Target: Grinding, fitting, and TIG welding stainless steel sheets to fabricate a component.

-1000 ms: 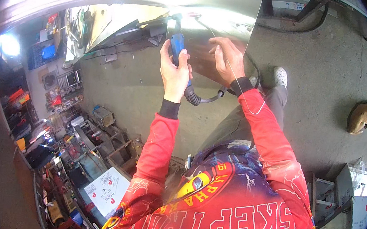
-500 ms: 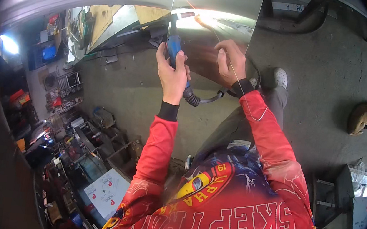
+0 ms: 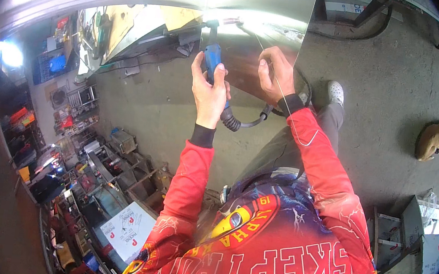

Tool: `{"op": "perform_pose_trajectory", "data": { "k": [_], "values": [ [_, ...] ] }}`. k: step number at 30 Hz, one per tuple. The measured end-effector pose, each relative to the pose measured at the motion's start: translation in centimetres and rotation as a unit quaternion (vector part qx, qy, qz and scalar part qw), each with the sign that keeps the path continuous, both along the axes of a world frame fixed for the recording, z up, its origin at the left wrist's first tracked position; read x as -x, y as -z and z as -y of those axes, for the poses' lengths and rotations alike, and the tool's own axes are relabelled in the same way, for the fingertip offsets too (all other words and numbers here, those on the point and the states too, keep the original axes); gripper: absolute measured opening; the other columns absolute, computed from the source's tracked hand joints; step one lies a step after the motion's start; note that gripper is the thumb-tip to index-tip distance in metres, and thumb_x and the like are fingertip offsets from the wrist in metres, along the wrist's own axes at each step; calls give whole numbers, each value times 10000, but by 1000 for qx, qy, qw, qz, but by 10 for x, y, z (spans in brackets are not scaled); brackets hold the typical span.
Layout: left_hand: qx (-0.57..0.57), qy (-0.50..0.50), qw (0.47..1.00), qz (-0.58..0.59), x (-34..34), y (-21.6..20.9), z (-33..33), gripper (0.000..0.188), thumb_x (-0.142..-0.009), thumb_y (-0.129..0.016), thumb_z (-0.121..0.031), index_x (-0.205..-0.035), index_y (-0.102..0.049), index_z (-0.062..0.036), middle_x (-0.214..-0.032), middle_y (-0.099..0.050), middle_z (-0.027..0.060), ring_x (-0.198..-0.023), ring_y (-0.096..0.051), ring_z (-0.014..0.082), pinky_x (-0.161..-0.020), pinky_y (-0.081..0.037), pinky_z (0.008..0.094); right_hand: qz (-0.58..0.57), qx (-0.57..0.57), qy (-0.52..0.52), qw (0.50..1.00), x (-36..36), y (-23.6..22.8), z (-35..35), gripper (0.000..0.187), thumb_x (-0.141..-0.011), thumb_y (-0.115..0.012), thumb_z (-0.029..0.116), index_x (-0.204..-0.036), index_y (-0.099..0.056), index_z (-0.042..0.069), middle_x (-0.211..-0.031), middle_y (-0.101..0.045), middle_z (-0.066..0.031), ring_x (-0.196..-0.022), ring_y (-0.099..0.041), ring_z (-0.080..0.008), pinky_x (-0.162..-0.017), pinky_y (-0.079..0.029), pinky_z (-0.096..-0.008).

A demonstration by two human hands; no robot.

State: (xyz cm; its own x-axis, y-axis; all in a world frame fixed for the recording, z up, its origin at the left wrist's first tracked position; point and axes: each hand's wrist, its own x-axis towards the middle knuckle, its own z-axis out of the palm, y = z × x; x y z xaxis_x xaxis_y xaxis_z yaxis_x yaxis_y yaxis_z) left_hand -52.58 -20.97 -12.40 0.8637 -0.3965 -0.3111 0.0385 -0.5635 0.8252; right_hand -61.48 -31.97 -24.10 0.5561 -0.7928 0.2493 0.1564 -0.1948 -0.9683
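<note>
My left hand (image 3: 209,97) is closed round the blue handle of a welding torch (image 3: 213,57). Its head meets the underside edge of a large shiny metal sheet (image 3: 287,5), where there is a bright glare. A dark corrugated cable sleeve runs down from the torch's handle. Pinched in my right hand (image 3: 277,75) is a thin filler rod (image 3: 301,137). One end of the rod reaches up toward the torch tip; the other hangs over my right sleeve and ends in a bent hook. The exact contact point is washed out by the light.
On the floor at the right lies a tan-brown bundle (image 3: 435,141), its kind unclear. Metal parts and tools crowd the lower left, around a white printed sheet (image 3: 127,230). A dark shelf frame (image 3: 394,235) stands at the lower right. A hose (image 3: 346,38) curves along the floor at the top right.
The orange glow and sparks at the torch tip have faded, and the metal sheet looks brighter. The torch and my left hand have shifted slightly right. My right hand keeps nearly the same place.
</note>
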Motion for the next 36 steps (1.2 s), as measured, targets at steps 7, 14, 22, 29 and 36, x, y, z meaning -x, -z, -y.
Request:
{"op": "perform_pose_trajectory", "data": {
  "k": [7,14,22,29,36],
  "values": [
    [-4,5,1000,-8,3,-4,6,598,-1016,-609,-188,-1508,-293,-67,-929,-637,97,-568,-564,94,-443,-461,261,3,-12,1,1000,-1,0,0,73,-861,-553,13,-933,-552,25,-845,-557,-142,-735,-600,-335,-690,-505,-406],
    [-6,11,1000,-17,5,-2,9,600,-1016,-606,-177,-1511,-288,-60,-921,-636,90,-566,-561,92,-436,-451,256,12,5,8,1000,-1,-1,0,76,-842,-527,-3,-914,-523,20,-829,-512,-148,-719,-570,-341,-680,-490,-408],
    [-4,10,1000,-18,5,1,9,597,-1015,-605,-172,-1508,-288,-59,-926,-641,91,-566,-559,93,-437,-451,256,1,-1,1,1000,-1,0,-1,78,-852,-516,9,-929,-525,15,-847,-523,-159,-740,-566,-343,-702,-485,-398],
    [25,35,998,55,-6,28,-1,573,-1005,-587,-126,-1497,-301,-62,-895,-645,97,-496,-546,93,-407,-435,266,-128,35,-41,990,2,26,-10,72,-874,-504,15,-941,-528,13,-851,-541,-149,-747,-571,-293,-715,-482,-371],
    [-10,27,1000,-3,7,1,12,570,-1014,-601,-163,-1485,-302,-46,-921,-634,95,-550,-552,95,-447,-452,259,8,-49,-3,999,0,4,0,76,-864,-535,10,-939,-551,13,-845,-544,-134,-720,-582,-280,-677,-493,-367]
  ]
}}
